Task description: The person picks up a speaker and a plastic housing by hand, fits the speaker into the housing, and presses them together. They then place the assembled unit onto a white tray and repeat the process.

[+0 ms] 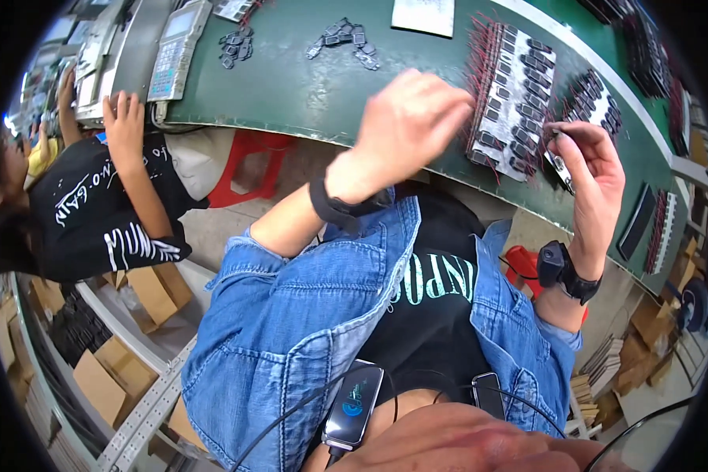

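Observation:
My left hand [413, 118], blurred by motion, hangs over the near edge of the green table with its fingers curled closed; anything in them is hidden. Just right of it, a white sheet [492, 122] carries rows of small black rectangular parts [532, 76] with red wires sticking out along its left side. Beyond that sheet's right edge, my right hand [594, 169] pinches a small dark piece [557, 135] between thumb and fingertips, too small to name. A narrow silver-and-black piece [560, 169] shows beside the palm; I cannot tell whether it is held.
Loose piles of black parts [342, 41] lie farther back on the green table [283, 94]. A second batch [594, 101] sits at the right. A keypad device [179, 51] stands at left, near another person [102, 197]. Red stools [252, 165] and cardboard boxes [114, 377] are below.

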